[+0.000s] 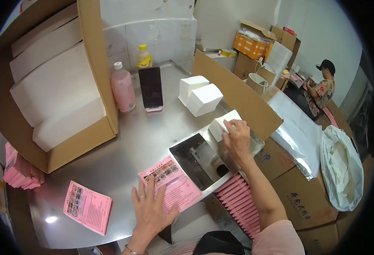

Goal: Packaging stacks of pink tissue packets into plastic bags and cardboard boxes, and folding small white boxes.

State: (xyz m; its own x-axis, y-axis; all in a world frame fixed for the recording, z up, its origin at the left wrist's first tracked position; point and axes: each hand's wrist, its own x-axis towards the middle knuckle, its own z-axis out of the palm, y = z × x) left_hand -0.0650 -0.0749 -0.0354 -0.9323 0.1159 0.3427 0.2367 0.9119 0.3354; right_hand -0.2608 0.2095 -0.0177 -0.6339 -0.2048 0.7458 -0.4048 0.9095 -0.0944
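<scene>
My left hand [150, 211] lies with fingers spread on a pink printed packet [177, 189], which rests at the near edge of the steel table, beside a rectangular opening. Beyond that opening, my right hand [239, 142] is closed around the near end of a white napkin stack [222, 124]. Its fingertips press on the stack's top and side. The opening [194, 149] has metal walls, with a metal plate and a dark round part inside. Two more white napkin stacks [204, 100] stand farther back. A pile of pink printed packets [89, 206] sits to my left.
A large cardboard box [83, 155] of white stacks leans at left, by more pink packets [23, 170]. A phone [151, 89] and a pink bottle [122, 87] stand behind. Pink packets [240, 204] line up below right, near cartons and a white bag [342, 170]. Another person [320, 91] sits far right.
</scene>
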